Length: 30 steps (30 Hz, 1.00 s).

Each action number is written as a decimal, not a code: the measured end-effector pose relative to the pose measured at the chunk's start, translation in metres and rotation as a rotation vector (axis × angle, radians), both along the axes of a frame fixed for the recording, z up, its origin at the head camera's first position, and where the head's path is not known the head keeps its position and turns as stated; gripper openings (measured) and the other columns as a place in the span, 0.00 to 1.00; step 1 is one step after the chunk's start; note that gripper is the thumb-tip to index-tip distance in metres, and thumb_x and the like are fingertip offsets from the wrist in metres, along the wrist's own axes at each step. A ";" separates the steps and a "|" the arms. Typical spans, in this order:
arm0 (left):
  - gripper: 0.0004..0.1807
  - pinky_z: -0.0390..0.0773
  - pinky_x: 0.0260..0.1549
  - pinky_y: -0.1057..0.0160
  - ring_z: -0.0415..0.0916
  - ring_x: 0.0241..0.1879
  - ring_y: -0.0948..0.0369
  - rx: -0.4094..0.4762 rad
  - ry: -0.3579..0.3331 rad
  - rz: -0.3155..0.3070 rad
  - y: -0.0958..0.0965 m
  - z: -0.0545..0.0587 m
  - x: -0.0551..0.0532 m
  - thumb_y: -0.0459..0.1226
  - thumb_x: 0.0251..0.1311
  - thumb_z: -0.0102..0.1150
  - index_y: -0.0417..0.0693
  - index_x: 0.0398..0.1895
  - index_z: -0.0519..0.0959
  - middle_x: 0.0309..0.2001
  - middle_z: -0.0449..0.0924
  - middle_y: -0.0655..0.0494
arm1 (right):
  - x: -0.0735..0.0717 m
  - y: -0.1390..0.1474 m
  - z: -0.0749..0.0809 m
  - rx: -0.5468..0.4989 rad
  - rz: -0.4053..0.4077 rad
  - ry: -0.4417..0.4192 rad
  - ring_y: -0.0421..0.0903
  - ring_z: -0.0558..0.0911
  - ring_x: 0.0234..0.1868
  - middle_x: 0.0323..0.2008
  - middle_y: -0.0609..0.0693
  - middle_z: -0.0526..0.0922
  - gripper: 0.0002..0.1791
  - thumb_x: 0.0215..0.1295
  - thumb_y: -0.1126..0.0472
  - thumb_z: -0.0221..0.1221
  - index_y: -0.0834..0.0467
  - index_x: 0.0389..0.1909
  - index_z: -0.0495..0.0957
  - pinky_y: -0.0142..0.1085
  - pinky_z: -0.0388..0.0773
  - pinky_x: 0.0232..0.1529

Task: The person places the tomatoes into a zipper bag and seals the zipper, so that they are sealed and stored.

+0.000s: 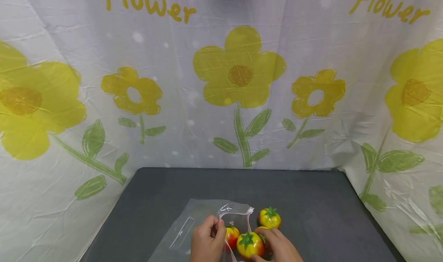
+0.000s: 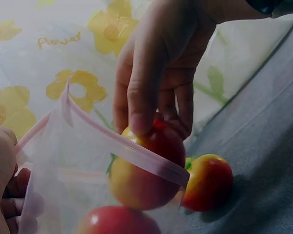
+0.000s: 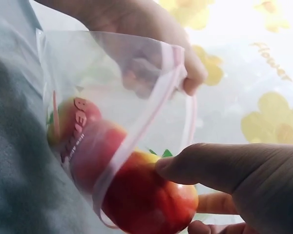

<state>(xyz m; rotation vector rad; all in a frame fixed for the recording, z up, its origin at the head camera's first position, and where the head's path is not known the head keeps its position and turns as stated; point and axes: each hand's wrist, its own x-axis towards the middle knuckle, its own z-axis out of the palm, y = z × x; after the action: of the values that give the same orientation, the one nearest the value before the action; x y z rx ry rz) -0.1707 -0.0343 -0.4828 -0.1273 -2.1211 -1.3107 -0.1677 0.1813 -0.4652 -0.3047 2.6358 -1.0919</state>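
A clear zip bag (image 1: 183, 231) with a pinkish zip edge stands with its mouth spread. My left hand (image 1: 207, 239) pinches the rim of that mouth between thumb and fingers. In my right hand (image 1: 281, 246) is a red-and-yellow tomato (image 1: 250, 245) with a green leafy top, gripped by thumb and fingertips. The left wrist view shows this tomato (image 2: 146, 180) partly behind the pink edge, at the bag's opening. Other tomatoes (image 3: 95, 151) show through the plastic inside the bag, near red printed lettering (image 3: 80, 112).
Outside the bag, a yellow-and-red tomato (image 1: 270, 218) sits on the dark grey table (image 1: 304, 200) beyond my right hand. Another tomato (image 1: 262, 228) is mostly hidden behind the held one. A white curtain (image 1: 173, 100) with yellow flowers surrounds the table.
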 end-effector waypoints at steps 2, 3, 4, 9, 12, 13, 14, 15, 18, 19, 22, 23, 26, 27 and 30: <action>0.21 0.60 0.11 0.76 0.56 0.14 0.78 -0.001 0.073 -0.022 0.000 -0.002 -0.001 0.25 0.52 0.67 0.58 0.19 0.67 0.16 0.60 0.75 | -0.003 -0.005 0.000 0.007 0.010 -0.013 0.45 0.74 0.34 0.38 0.46 0.76 0.34 0.56 0.43 0.74 0.58 0.58 0.78 0.36 0.76 0.34; 0.22 0.59 0.11 0.77 0.56 0.15 0.79 -0.001 0.101 -0.034 -0.001 -0.003 -0.002 0.24 0.51 0.67 0.58 0.20 0.67 0.16 0.60 0.76 | -0.005 -0.008 0.000 0.006 0.021 -0.017 0.44 0.74 0.33 0.37 0.46 0.76 0.34 0.56 0.43 0.73 0.59 0.58 0.78 0.36 0.75 0.34; 0.22 0.58 0.11 0.78 0.55 0.15 0.80 -0.004 0.127 -0.045 -0.001 -0.004 -0.002 0.24 0.51 0.67 0.58 0.20 0.67 0.16 0.60 0.76 | -0.007 -0.010 0.000 0.000 0.032 -0.029 0.44 0.74 0.33 0.37 0.45 0.76 0.34 0.57 0.44 0.73 0.59 0.59 0.78 0.36 0.75 0.34; 0.21 0.58 0.13 0.79 0.55 0.18 0.79 -0.006 0.200 -0.097 -0.001 -0.007 -0.003 0.22 0.47 0.66 0.56 0.21 0.67 0.18 0.59 0.75 | -0.013 -0.018 0.000 -0.022 0.116 -0.002 0.41 0.73 0.29 0.34 0.44 0.75 0.28 0.62 0.50 0.71 0.61 0.58 0.78 0.36 0.73 0.31; 0.21 0.59 0.13 0.78 0.55 0.18 0.79 0.014 0.192 -0.113 -0.001 -0.008 -0.002 0.22 0.48 0.65 0.56 0.21 0.67 0.19 0.59 0.75 | -0.013 -0.020 0.001 -0.024 0.145 0.022 0.39 0.73 0.28 0.32 0.43 0.75 0.25 0.63 0.54 0.71 0.61 0.57 0.79 0.36 0.74 0.30; 0.21 0.59 0.13 0.78 0.55 0.18 0.78 0.017 0.195 -0.112 -0.001 -0.008 -0.002 0.22 0.48 0.65 0.56 0.21 0.67 0.19 0.59 0.75 | -0.013 -0.021 0.001 -0.028 0.152 0.027 0.39 0.73 0.28 0.32 0.43 0.76 0.25 0.63 0.54 0.71 0.61 0.57 0.79 0.36 0.73 0.30; 0.21 0.59 0.13 0.78 0.55 0.18 0.78 0.018 0.199 -0.109 -0.001 -0.008 -0.002 0.22 0.48 0.65 0.56 0.21 0.67 0.19 0.59 0.75 | -0.012 -0.022 0.002 -0.031 0.154 0.026 0.38 0.73 0.28 0.32 0.42 0.76 0.24 0.63 0.54 0.70 0.61 0.57 0.79 0.36 0.74 0.30; 0.21 0.59 0.13 0.78 0.55 0.18 0.79 0.016 0.207 -0.101 -0.001 -0.008 -0.002 0.22 0.48 0.65 0.56 0.21 0.67 0.19 0.59 0.74 | -0.011 -0.022 0.002 -0.039 0.152 0.029 0.38 0.73 0.28 0.33 0.42 0.76 0.24 0.63 0.55 0.70 0.60 0.56 0.79 0.36 0.74 0.30; 0.20 0.59 0.13 0.79 0.55 0.18 0.79 0.005 0.243 -0.067 -0.002 -0.009 -0.003 0.22 0.48 0.64 0.55 0.21 0.67 0.18 0.60 0.73 | -0.006 -0.019 0.005 -0.048 0.090 0.101 0.37 0.73 0.27 0.30 0.41 0.75 0.18 0.64 0.54 0.70 0.57 0.51 0.82 0.34 0.74 0.29; 0.20 0.59 0.13 0.79 0.55 0.18 0.79 0.003 0.251 -0.051 -0.003 -0.009 -0.004 0.22 0.48 0.64 0.55 0.21 0.68 0.17 0.60 0.73 | -0.005 -0.016 0.007 -0.046 0.040 0.145 0.37 0.73 0.26 0.29 0.41 0.75 0.16 0.64 0.54 0.70 0.56 0.49 0.83 0.33 0.74 0.29; 0.19 0.59 0.12 0.78 0.55 0.18 0.79 0.022 0.254 -0.019 -0.003 -0.009 -0.004 0.21 0.49 0.64 0.54 0.21 0.69 0.18 0.62 0.73 | -0.005 -0.002 0.011 0.007 -0.165 0.276 0.37 0.72 0.24 0.25 0.40 0.73 0.09 0.63 0.56 0.70 0.53 0.42 0.84 0.32 0.73 0.27; 0.19 0.59 0.12 0.78 0.55 0.17 0.79 0.032 0.247 -0.007 -0.004 -0.009 -0.004 0.21 0.49 0.63 0.54 0.21 0.69 0.18 0.62 0.74 | -0.007 0.004 0.012 0.033 -0.232 0.302 0.37 0.72 0.24 0.25 0.40 0.73 0.08 0.63 0.57 0.70 0.53 0.41 0.85 0.33 0.73 0.27; 0.19 0.58 0.12 0.78 0.55 0.17 0.78 0.054 0.239 0.017 -0.004 -0.007 -0.003 0.21 0.50 0.63 0.54 0.21 0.69 0.19 0.62 0.74 | -0.018 0.026 0.009 0.140 -0.350 0.311 0.39 0.73 0.25 0.27 0.42 0.74 0.09 0.62 0.60 0.69 0.54 0.43 0.85 0.37 0.72 0.26; 0.19 0.58 0.12 0.78 0.55 0.17 0.78 0.058 0.239 0.024 -0.005 -0.007 -0.002 0.21 0.50 0.63 0.54 0.21 0.68 0.19 0.62 0.74 | -0.023 0.033 0.007 0.171 -0.360 0.298 0.40 0.73 0.25 0.28 0.43 0.75 0.10 0.63 0.60 0.68 0.55 0.44 0.85 0.38 0.73 0.26; 0.20 0.57 0.12 0.78 0.54 0.17 0.78 0.063 0.236 0.038 -0.005 -0.006 0.000 0.21 0.48 0.64 0.54 0.20 0.67 0.18 0.60 0.74 | -0.036 0.052 -0.004 0.229 -0.355 0.227 0.42 0.76 0.28 0.32 0.46 0.76 0.13 0.62 0.60 0.69 0.58 0.46 0.84 0.41 0.75 0.27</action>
<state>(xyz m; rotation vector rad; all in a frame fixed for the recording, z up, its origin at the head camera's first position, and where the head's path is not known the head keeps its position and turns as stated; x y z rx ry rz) -0.1710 -0.0391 -0.4890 -0.2032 -1.8736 -1.2726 -0.2036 0.2330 -0.4692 0.0988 3.0667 -0.8789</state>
